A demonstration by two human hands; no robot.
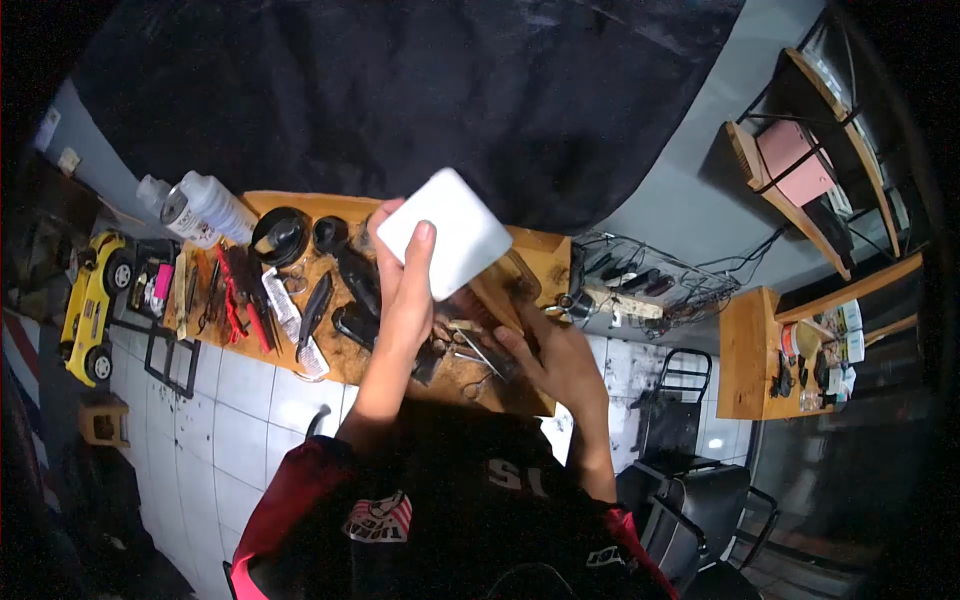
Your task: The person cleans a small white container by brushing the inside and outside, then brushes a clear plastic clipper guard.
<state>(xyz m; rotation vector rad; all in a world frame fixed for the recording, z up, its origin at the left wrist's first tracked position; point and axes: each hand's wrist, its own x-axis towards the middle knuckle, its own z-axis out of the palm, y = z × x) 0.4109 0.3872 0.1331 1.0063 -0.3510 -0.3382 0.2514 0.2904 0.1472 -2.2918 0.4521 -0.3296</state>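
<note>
My left hand (405,285) grips a white, rounded square object (446,235), its thumb lying on the flat face, above the wooden table (350,372). To the right, my right hand (553,358) is closed around the lower part of a brown wooden object (497,298) with a pale edge; what exactly it is, I cannot make out. Scissors (484,357) lie below, between the two hands. Left of my left hand are a black clipper (357,280), a black-handled tool (316,308) and a silver-white tool (284,308).
Spray bottles (222,205) stand at the table's back left corner, near a round black bowl (281,237). A yellow toy car (97,308) is at far left. Right are a wire rack (640,280), black chairs (700,500) and a wooden shelf (750,360). Dark cloth (400,100) hangs behind.
</note>
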